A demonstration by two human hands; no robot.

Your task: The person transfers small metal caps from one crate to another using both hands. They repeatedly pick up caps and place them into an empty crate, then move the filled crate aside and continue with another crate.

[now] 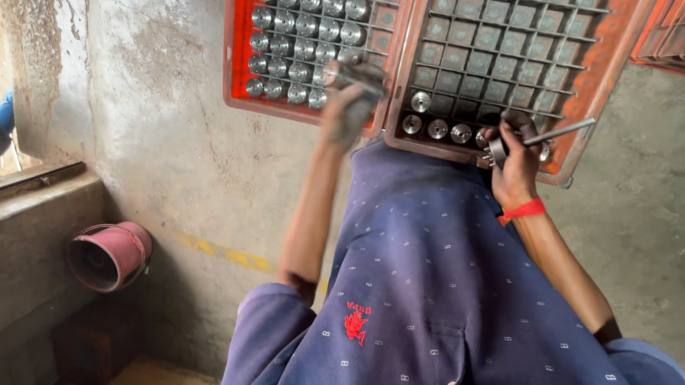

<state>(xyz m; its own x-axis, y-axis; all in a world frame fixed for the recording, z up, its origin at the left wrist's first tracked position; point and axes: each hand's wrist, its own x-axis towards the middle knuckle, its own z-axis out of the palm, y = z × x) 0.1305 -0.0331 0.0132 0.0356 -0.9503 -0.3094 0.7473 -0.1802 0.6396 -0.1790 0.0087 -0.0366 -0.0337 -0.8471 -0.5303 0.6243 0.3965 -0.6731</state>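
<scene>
From the head camera I see the left hand [347,110] lifted over the seam between the two red crates, its fingers closed around a round metal part [351,76], though the motion blur there is heavy enough that I can only call the grip probable, not certain. The right hand [517,160] is wrapped around a thin metal rod [561,131] with a small ring-shaped fitting [496,152] at its lower end, held just above the near row of the right crate [594,85]. That crate is mostly bare grid, with only a few shiny cylinders [437,129] seated along its near edge, while the left crate [232,22] is nearly full of the same parts. My worry is the part in the left hand: it hangs over the raised rims where the crates meet, so a loose hold could let it strike a rim and bounce onto the concrete floor [681,225] or roll away. The rod slants up across the grid wires, and I judge its tip could catch a wire and jar the seated cylinders out of their cells. A part set down tilted in a cell might also wedge against the wire. The pink funnel-shaped object [109,254] by the wall is well apart and poses no concern.
</scene>
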